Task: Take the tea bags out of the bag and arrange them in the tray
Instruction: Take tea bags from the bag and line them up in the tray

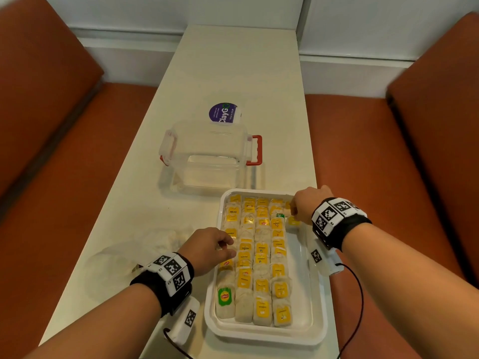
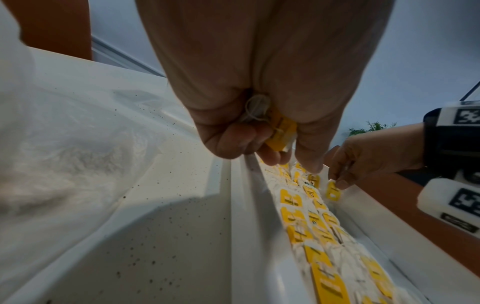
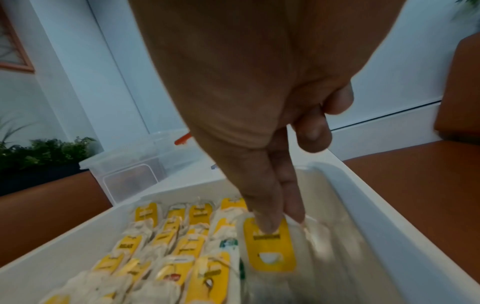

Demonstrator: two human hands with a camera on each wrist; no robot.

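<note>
A white tray (image 1: 264, 338) at the table's near right holds several rows of tea bags (image 1: 261, 255) with yellow tags. My left hand (image 1: 220, 247) hovers over the tray's left edge, fingers curled round a yellow-tagged tea bag (image 2: 280, 131) and its string. My right hand (image 1: 298, 208) is at the tray's far right corner, thumb and forefinger pinching the top of another yellow-tagged tea bag (image 3: 270, 244) that lies in the bare right column. The clear plastic bag (image 1: 155, 242) lies crumpled on the table left of the tray; its contents are not visible.
A clear plastic box (image 1: 207, 154) with red handles stands behind the tray, with a purple round sticker (image 1: 223, 112) beyond it. Orange benches (image 1: 375, 164) flank the narrow white table (image 1: 233, 60). Dark crumbs speckle the table beside the tray rim (image 2: 239, 205).
</note>
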